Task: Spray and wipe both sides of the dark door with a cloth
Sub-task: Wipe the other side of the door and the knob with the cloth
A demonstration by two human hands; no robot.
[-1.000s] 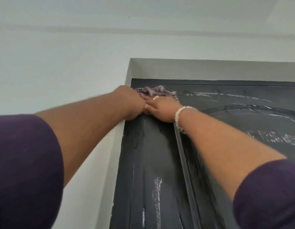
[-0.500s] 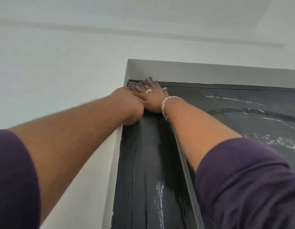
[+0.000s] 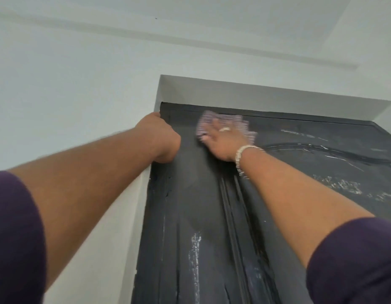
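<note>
Wiping step: pressing blurred checked purple cloth (image 3: 223, 126) under flat, spread right hand (image 3: 222, 142) near top of dark panelled door (image 3: 299, 163). Left hand (image 3: 160, 139) fisted at door edge, contents can't tell. Nxt, prob.: sweeping rt toward white streaks (image 3: 334, 185).

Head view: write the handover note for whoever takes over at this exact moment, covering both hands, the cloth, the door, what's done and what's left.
Right hand: palm flat, pressing the checked cloth against the dark door near its top edge; blurred, mid-wipe.
Left hand: curled at the door's upper left edge by the white wall, apparently bracing.
Done: nothing can be confirmed; this face shows wet streaks and white residue at lower centre and right.
Left: wipe off those patches, then clean the other side. No spray bottle in view.
</note>
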